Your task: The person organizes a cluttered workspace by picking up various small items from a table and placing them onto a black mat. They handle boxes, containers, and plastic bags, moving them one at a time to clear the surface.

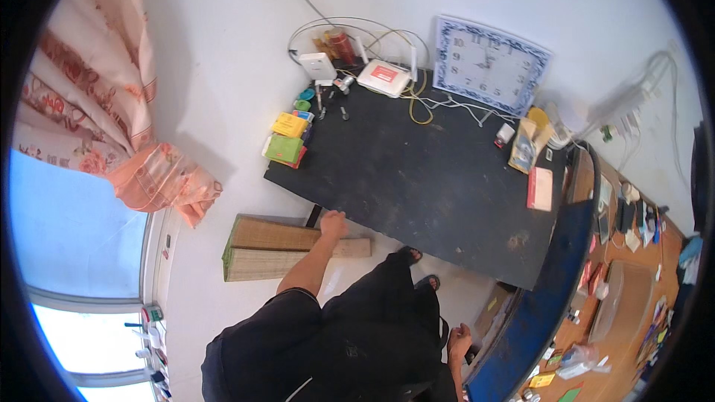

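Note:
My left hand (334,225) is at the front edge of a black tabletop (413,178), towards its left end. The fingers overlap the edge; whether they grip it is unclear. Lower right, my right hand (460,340) hangs beside my black clothing with its fingers curled, near a blue panel (542,285). Nothing can be made out in it. On the tabletop's left end lie a green box (283,148) and a yellow box (289,124). A white router (384,77) with antennas sits at the back, beside a square wall clock (490,66) leaning on the wall.
A folded woven mat (262,248) rests on the floor at left, below a knotted floral curtain (162,178). Cables (422,106) trail along the tabletop's back. A red-and-white box (540,188) lies at its right. Beyond the panel, a wooden desk (614,245) holds many small items.

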A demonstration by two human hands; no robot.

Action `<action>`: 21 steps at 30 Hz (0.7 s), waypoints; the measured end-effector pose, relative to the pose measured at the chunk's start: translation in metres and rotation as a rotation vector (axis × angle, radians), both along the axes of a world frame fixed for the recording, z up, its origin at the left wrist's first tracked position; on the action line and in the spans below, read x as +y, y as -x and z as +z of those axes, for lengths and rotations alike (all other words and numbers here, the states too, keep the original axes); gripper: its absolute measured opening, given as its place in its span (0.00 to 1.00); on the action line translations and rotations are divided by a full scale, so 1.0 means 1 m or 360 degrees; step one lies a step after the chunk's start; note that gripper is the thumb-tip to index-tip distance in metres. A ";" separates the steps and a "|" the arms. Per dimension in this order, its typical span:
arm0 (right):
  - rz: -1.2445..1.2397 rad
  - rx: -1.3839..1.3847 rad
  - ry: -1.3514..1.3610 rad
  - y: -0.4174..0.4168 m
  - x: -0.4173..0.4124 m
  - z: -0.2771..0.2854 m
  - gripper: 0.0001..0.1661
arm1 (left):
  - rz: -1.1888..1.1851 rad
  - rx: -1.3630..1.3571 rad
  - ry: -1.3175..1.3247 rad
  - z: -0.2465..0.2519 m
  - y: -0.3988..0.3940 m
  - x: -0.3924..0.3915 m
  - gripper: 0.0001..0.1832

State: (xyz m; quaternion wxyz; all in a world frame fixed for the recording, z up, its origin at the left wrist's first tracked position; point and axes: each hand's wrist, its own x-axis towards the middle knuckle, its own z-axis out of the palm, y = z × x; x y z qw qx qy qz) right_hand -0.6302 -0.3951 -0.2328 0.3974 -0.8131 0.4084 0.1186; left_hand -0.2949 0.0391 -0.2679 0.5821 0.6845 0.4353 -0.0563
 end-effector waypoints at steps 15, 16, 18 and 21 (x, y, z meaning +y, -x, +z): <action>-0.0969 0.0241 -0.0264 0.115 0.035 -0.024 0.21 | -0.1926 0.0310 0.0430 -0.014 0.086 -0.191 0.07; -0.0829 0.0194 -0.0154 0.108 0.030 -0.015 0.21 | -0.1934 0.0237 0.0439 -0.019 0.080 -0.190 0.07; -0.0843 0.0042 -0.0133 0.099 0.009 0.010 0.20 | -0.2023 0.0192 0.0354 -0.020 0.076 -0.196 0.07; -0.1014 -0.0360 -0.0084 0.069 -0.041 0.070 0.19 | -0.2116 0.0174 0.0359 -0.023 0.071 -0.212 0.06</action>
